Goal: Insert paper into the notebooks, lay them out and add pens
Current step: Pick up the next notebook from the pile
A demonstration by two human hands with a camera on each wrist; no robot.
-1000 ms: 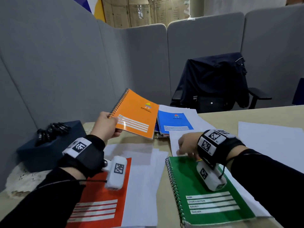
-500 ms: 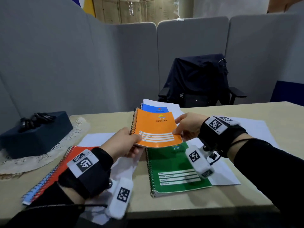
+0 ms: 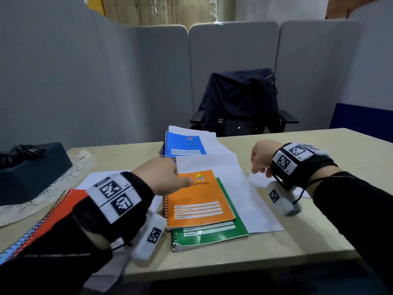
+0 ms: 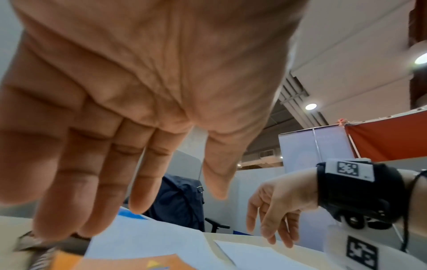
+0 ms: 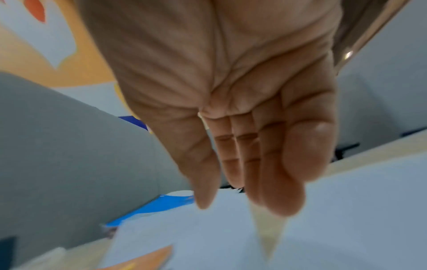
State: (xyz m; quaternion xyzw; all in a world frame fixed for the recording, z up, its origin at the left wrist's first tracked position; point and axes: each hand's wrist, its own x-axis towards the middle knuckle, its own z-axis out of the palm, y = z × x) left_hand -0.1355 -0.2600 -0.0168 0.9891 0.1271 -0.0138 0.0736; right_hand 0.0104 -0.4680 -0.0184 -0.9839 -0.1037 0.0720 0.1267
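- Lying flat on the pale wooden table (image 3: 276, 248) in the head view, the orange notebook (image 3: 200, 201) sits on top of the green notebook (image 3: 214, 235), whose lower and right edges stick out; a white sheet (image 3: 240, 194) lies under both and reaches right and back. The left hand (image 3: 163, 177) hovers at the orange cover's top left corner, thumb over the printed title; touching or not, I cannot tell. The right hand (image 3: 262, 156) hangs above the sheets to the right, holding nothing.
- Further back lies a blue notebook (image 3: 184, 145) on more paper. A red notebook (image 3: 61, 211) lies at the left, beside a lace mat (image 3: 53, 186) carrying a dark box (image 3: 36, 165). Grey partition panels (image 3: 231, 71) close off the desk, with a jacket-draped chair (image 3: 240, 103) behind it.
- From the left wrist, the left hand (image 4: 143, 91) has fingers straight and spread, gripping nothing, above the orange cover (image 4: 129, 263); the right hand (image 4: 277, 201) droops with loose fingers over paper. Ceiling lights (image 4: 310, 106) show overhead.
- From the right wrist, the right hand (image 5: 231, 109) has straight, relaxed fingers together, empty, above white paper (image 5: 184, 233); the picture is blurred.
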